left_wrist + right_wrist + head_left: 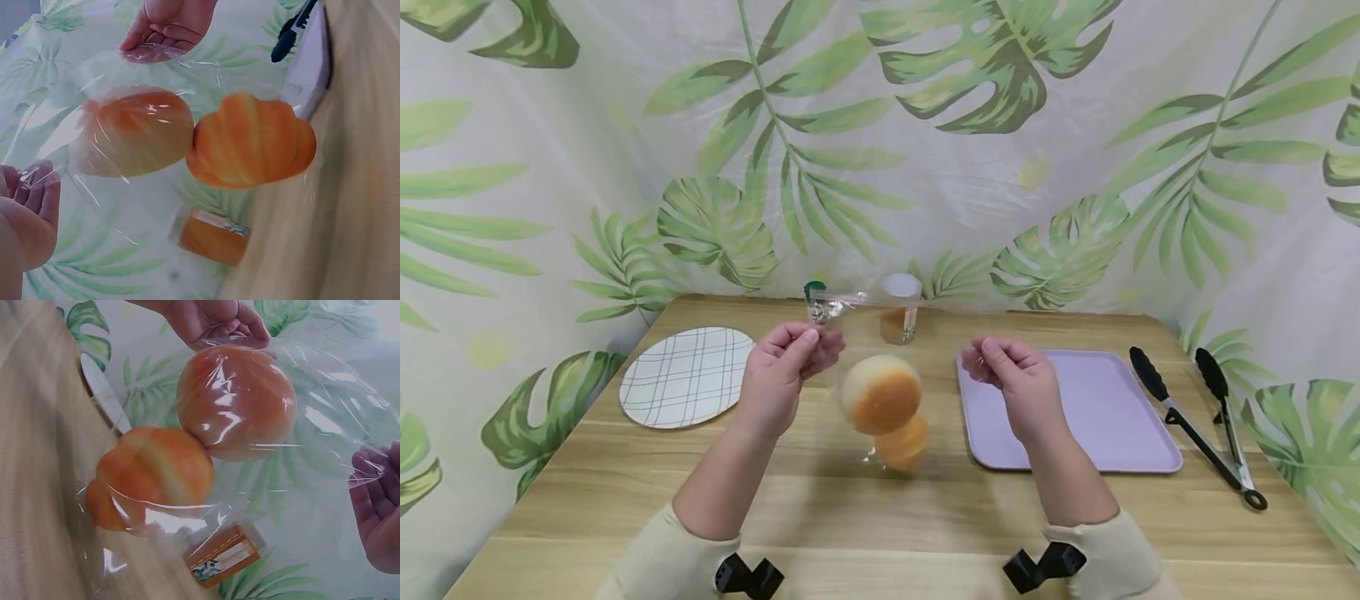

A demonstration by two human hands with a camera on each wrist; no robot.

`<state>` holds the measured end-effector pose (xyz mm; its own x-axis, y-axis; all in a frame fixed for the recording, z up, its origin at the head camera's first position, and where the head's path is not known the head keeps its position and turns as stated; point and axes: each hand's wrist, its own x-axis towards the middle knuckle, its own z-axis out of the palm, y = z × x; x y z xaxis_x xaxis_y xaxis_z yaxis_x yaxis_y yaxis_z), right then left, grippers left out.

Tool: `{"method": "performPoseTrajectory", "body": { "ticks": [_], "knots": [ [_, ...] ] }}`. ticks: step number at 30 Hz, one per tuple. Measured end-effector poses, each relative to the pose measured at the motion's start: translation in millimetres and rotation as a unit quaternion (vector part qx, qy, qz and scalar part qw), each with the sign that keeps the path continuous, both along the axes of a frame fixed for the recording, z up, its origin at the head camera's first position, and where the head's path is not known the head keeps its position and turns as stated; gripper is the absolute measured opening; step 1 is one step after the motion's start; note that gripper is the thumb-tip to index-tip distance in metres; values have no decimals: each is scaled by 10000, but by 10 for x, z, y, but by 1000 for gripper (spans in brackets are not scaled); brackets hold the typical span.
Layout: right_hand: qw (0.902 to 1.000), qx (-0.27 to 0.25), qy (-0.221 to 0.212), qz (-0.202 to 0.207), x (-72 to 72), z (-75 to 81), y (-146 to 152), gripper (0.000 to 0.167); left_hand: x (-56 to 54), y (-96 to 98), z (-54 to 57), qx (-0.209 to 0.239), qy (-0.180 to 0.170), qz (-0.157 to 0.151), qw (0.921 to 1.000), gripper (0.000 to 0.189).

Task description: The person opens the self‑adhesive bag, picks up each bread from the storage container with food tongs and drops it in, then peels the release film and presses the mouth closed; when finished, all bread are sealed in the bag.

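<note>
Hands (pixel 777 379) (pixel 1026 387), with bagged bread (pixel 882 395) between.

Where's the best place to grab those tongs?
Probably round both arms of the tongs, just beyond the ring, coming from the near right: they lie splayed, black tips pointing away, meeting at this near end, with the purple tray on their left.

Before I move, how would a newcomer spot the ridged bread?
Above the wooden table, the left hand and right hand hold a clear bag. Inside, the ridged bread sits lower, orange with raised segments, unlike the smooth, round bun above it.
</note>
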<state>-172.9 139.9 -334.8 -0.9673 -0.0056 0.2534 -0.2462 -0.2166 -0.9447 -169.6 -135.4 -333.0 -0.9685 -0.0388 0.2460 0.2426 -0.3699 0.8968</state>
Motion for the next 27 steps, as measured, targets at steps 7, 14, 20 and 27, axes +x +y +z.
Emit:
{"method": "performPoseTrajectory", "body": {
  "ticks": [7,14,20,27],
  "knots": [
    [9996,-54,-256,-55,-48,-48,-7,31,-3,8,-74,-45,-81,46,9999,24],
    [9984,110,-390,-386,-53,-94,-52,31,39,71,-125,3,-252,166,9995,29],
    [9961,75,-594,-643,-48,-170,-73,34,34,140,-187,-57,-354,458,9983,25],
    [9903,265,-971,-956,-45,-283,-70,35,41,203,-317,-128,-607,439,9971,22]
  ]
}}
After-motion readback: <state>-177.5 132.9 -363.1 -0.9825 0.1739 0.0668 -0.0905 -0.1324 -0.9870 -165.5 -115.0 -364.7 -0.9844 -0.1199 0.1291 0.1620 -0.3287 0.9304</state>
